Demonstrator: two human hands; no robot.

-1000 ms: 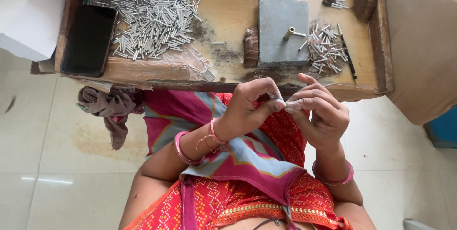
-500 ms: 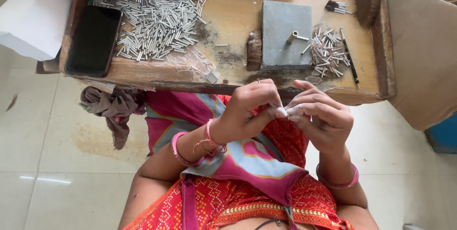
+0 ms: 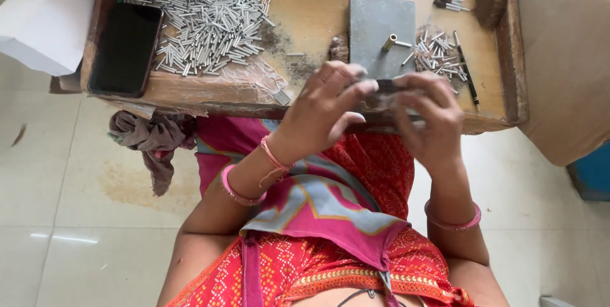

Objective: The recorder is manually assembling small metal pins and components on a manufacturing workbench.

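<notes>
My left hand (image 3: 324,107) and my right hand (image 3: 429,116) meet fingertip to fingertip at the near edge of a low wooden table (image 3: 305,8). Between them they pinch a small, dark, blurred piece (image 3: 386,85); I cannot make out its shape. Just beyond the hands lies a grey metal block (image 3: 381,24) with a short brass peg (image 3: 389,42) on it. Right of the block is a small heap of short metal tubes (image 3: 438,53). A much larger heap of tubes (image 3: 213,18) covers the table's left part.
A black phone (image 3: 126,50) lies at the table's left end, with white paper (image 3: 44,15) beyond it. A brown cloth (image 3: 155,139) hangs off the near edge. A thin black tool (image 3: 466,75) lies near the right rim. A beige cushion (image 3: 565,59) stands at right.
Both hands have risen from above my lap to the table's near edge, still joined at the fingertips. The small item looked pale before and looks dark now.
</notes>
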